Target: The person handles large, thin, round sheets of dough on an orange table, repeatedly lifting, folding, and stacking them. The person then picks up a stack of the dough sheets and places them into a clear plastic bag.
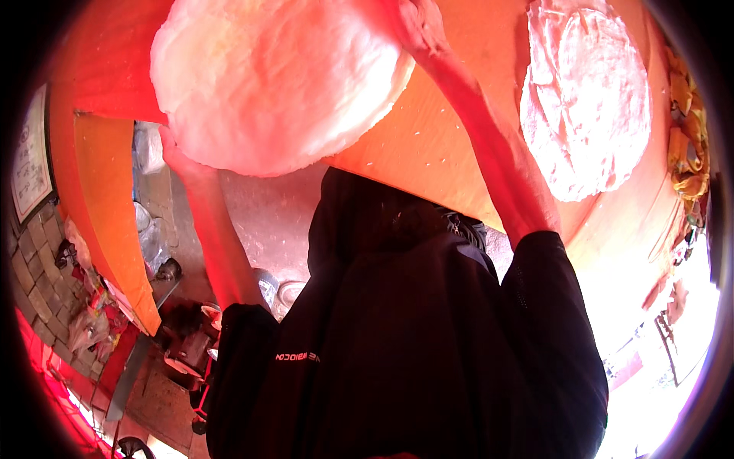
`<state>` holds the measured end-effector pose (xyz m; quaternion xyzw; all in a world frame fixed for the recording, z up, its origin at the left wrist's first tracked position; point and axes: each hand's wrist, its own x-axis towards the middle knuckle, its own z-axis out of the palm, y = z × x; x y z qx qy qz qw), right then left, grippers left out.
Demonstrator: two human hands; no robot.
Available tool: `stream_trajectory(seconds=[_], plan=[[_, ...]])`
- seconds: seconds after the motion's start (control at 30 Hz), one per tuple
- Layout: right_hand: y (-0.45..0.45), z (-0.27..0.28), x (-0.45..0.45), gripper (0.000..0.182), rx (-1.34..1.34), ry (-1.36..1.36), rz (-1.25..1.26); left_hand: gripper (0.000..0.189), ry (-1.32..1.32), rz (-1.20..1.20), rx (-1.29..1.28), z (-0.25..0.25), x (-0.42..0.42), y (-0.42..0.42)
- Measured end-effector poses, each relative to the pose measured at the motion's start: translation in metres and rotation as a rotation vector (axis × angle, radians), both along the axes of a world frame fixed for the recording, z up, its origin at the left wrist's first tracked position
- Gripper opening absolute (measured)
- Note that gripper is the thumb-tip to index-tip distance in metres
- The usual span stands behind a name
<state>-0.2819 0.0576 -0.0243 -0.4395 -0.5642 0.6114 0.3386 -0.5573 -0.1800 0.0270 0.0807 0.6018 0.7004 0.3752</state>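
A large, round, pale, soft-looking sheet [281,86], its material unclear, hangs over the near edge of an orange table [401,149]. My left hand [172,143] is at its lower left rim, supporting it, with the fingers hidden behind it. At the sheet's upper right edge my right hand [422,28] holds on, its fingers partly lost in glare and blur. A second pale, wrinkled, rounded piece [585,109] lies flat on the table, to the right of my right forearm.
A yellow cloth bundle [688,143] lies at the far right rim. Left are an orange board [109,189], a framed sheet with writing [33,160] and clear plastic bags [152,235]. Lower left, plastic bags [92,327] lie on brick paving. Strong glare covers the lower right.
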Motion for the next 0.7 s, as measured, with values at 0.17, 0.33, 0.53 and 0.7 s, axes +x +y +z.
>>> stream_trajectory(seconds=[0.17,0.33,0.53,0.7], plan=[[-0.007,-0.008,-0.01,0.033,-0.095,0.103,-0.006,0.064,0.035,-0.049,0.039,0.005,0.001,-0.006],[-0.004,-0.045,-0.001,0.032,-0.738,0.871,-0.164,0.059,0.219,0.013,-0.012,-0.033,-0.013,0.006],[-0.002,-0.023,0.018,0.046,0.197,-0.118,-0.284,0.07,-0.114,0.054,-0.093,0.003,0.01,0.007],[-0.045,0.045,0.18,0.059,0.611,-0.477,-0.26,0.075,0.139,0.264,-0.23,-0.029,-0.016,-0.08]])
